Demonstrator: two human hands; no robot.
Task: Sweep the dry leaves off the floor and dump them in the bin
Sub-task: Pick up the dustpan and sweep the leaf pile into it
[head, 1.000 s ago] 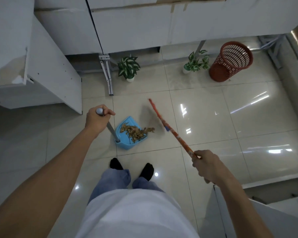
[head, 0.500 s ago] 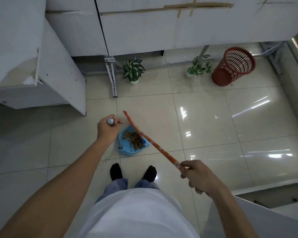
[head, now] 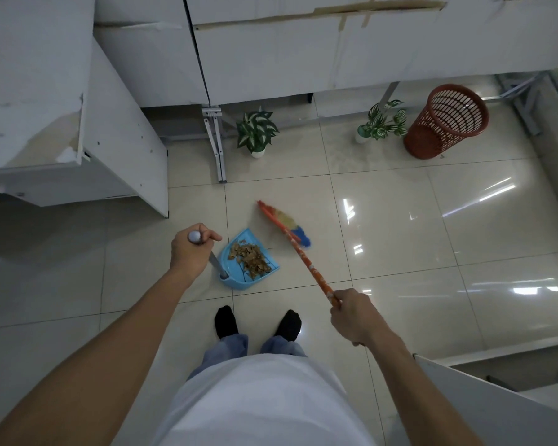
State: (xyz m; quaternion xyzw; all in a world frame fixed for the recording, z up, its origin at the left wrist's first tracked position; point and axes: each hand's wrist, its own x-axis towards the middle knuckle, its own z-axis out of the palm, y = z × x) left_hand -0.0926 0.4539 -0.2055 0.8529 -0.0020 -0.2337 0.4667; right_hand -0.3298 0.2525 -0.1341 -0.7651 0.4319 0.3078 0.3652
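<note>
Head view: left hand [head: 189, 249] fisted around the dustpan [head: 239, 278] handle, leaves [head: 250, 259] inside; right hand [head: 355, 317] clenched on the broom [head: 298, 249].

The pale cream tiled floor [head: 400, 239] is glossy, throwing back streaks of light. The light blue dustpan [head: 239, 278] looks like smooth plastic, its upright grey handle [head: 214, 260] like dull metal. The brown leaves [head: 250, 259] in it look dry and crinkled. The red-brown round basket bin [head: 445, 123] is latticed plastic. The white cabinet panels [head: 271, 59] look matt, with strips of brown tape.
</note>
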